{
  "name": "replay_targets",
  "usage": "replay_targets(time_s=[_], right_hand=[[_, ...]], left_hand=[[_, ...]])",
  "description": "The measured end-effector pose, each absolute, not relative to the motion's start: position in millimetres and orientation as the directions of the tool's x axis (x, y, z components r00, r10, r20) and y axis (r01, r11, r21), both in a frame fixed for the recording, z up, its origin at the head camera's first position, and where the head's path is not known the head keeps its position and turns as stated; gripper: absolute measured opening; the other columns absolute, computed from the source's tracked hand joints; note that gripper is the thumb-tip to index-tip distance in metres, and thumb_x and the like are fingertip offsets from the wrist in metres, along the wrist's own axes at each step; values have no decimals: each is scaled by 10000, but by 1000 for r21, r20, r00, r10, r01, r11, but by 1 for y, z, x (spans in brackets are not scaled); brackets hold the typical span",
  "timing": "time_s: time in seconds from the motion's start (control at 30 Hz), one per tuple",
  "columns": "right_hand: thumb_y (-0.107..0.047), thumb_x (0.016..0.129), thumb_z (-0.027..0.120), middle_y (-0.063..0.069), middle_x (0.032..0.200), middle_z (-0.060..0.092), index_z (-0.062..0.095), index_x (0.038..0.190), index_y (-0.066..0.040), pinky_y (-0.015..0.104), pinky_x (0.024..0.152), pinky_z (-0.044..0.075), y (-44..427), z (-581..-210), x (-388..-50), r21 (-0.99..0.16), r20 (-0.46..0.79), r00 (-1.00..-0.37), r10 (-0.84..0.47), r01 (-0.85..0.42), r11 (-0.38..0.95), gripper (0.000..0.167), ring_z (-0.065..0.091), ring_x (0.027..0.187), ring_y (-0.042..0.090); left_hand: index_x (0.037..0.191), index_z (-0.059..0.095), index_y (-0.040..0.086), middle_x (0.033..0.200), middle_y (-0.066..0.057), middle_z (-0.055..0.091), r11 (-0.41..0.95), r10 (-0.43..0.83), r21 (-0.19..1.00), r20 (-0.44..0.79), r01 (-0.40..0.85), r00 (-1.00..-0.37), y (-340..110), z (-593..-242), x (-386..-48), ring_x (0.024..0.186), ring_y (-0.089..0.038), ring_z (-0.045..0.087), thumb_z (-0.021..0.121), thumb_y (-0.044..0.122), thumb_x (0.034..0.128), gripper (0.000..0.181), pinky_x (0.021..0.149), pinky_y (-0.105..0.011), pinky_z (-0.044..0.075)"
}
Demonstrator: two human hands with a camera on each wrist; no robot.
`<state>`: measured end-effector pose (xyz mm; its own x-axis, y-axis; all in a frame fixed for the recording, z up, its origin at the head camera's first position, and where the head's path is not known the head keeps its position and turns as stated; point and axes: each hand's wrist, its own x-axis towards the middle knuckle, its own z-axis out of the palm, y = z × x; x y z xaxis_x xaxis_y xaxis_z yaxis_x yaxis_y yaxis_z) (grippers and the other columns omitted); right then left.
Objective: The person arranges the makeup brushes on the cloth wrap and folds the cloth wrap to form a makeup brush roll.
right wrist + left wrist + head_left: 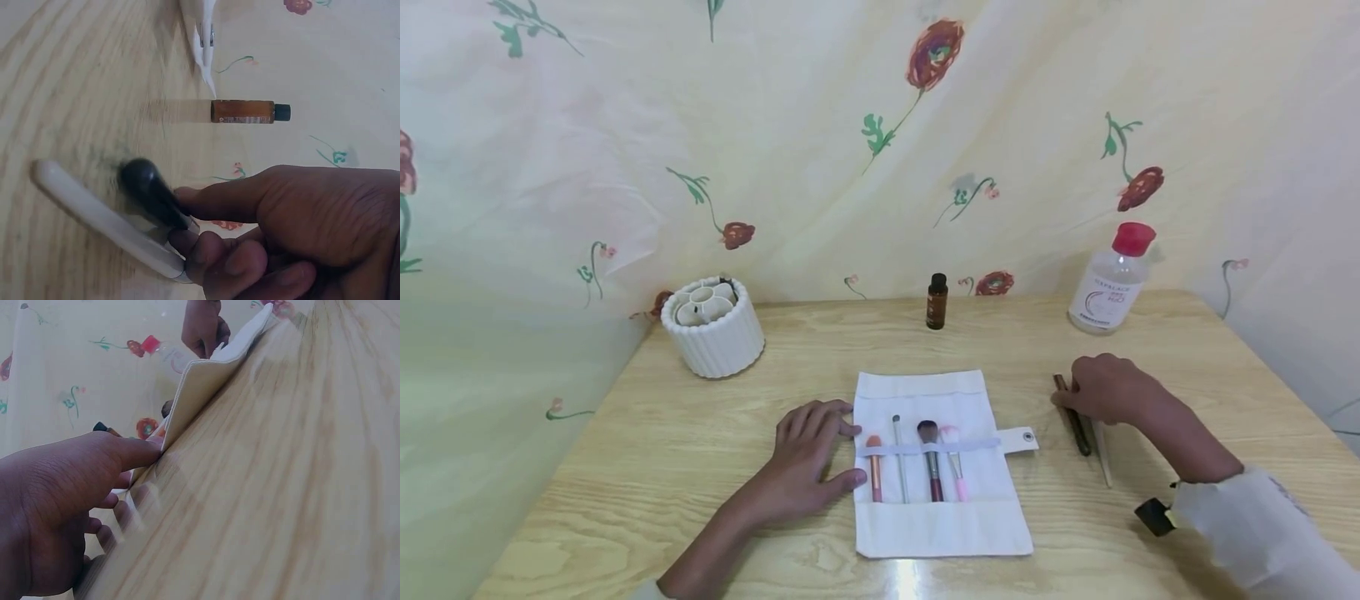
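Observation:
A white cloth brush roll [940,529] lies unfolded on the table, its snap strap out to the right. Under its band sit several makeup brushes: an orange one [876,479], a thin silver one [901,467], a dark-bristled one [933,467] and a pink one [957,471]. My left hand [805,462] rests at the roll's left edge, thumb [140,452] touching the cloth. Right of the roll, my right hand [1112,390] pinches a dark slim stick [150,187] between thumb and index finger. Beside it is a pale stick [100,209]; its far end is hidden by my fingers.
At the back left stands a white ribbed round holder [718,337] with compartments. A small brown bottle [936,304] with a black cap is at the back middle. A clear red-capped bottle [1108,287] stands at the back right. Flowered cloth [820,167] hangs behind the table.

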<state>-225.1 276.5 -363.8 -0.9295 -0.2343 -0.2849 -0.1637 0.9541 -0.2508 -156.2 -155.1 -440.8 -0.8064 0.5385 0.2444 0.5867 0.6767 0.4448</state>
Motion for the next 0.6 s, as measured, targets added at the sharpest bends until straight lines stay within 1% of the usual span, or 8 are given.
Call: replay_targets(time_s=[0.07,0.13,0.17,0.27,0.37,0.43,0.5,0.6], right_hand=[[-283,962,635,16,609,535,605,725,-88,295,493,415,275,-363,-227,-267,-277,-929,-245,-171,948,308,515,530,152],[-280,973,621,17,623,555,620,773,-80,305,512,430,271,-360,-229,-306,-267,-927,-264,-178,935,283,532,552,153],[-280,978,615,19,637,569,620,811,-72,312,524,445,269,-359,-230,-335,-256,-927,-275,-182,925,267,552,566,154],[-287,1001,600,51,714,605,587,933,-41,356,566,520,262,-352,-232,-472,-220,-926,-308,-175,864,255,634,605,170],[-265,1012,606,102,838,615,575,1037,-10,390,617,581,252,-349,-233,-632,-136,-932,-335,-179,754,258,685,658,204],[-229,1015,612,154,934,608,546,1133,17,417,648,596,246,-348,-234,-732,-79,-934,-349,-183,656,281,694,721,238],[-176,1015,612,194,1011,596,484,1255,29,426,670,599,240,-349,-235,-804,-31,-933,-359,-191,564,341,693,781,272],[-126,1013,604,234,1052,597,359,1393,-7,452,685,597,230,-352,-237,-866,-13,-931,-365,-172,470,467,693,831,309]], left_hand=[[1255,540,175,1526,-69,357,675,540,447,242,587,-806,-155,-440,-156,1414,-328,208,628,515,947,468,1099,-612,89],[1253,541,176,1528,-70,356,675,540,449,239,585,-807,-155,-439,-157,1414,-328,207,632,514,944,467,1100,-610,88],[1250,542,176,1528,-71,356,676,540,450,237,584,-807,-155,-439,-157,1414,-329,208,631,515,944,465,1101,-611,89],[1254,540,179,1529,-65,354,679,541,450,227,580,-810,-156,-439,-157,1414,-324,207,630,522,943,471,1102,-604,88],[1247,540,185,1526,-63,355,678,543,445,232,585,-807,-156,-439,-157,1412,-321,211,627,523,945,462,1100,-602,91],[1238,540,188,1523,-65,359,675,545,442,242,591,-803,-156,-440,-157,1409,-322,217,629,518,945,450,1098,-605,95],[1229,540,188,1521,-67,362,671,545,442,250,595,-800,-156,-440,-157,1408,-326,221,632,510,945,439,1097,-610,97],[1229,538,184,1523,-69,364,671,544,445,249,594,-801,-156,-440,-157,1408,-329,221,634,511,943,444,1097,-610,96]])
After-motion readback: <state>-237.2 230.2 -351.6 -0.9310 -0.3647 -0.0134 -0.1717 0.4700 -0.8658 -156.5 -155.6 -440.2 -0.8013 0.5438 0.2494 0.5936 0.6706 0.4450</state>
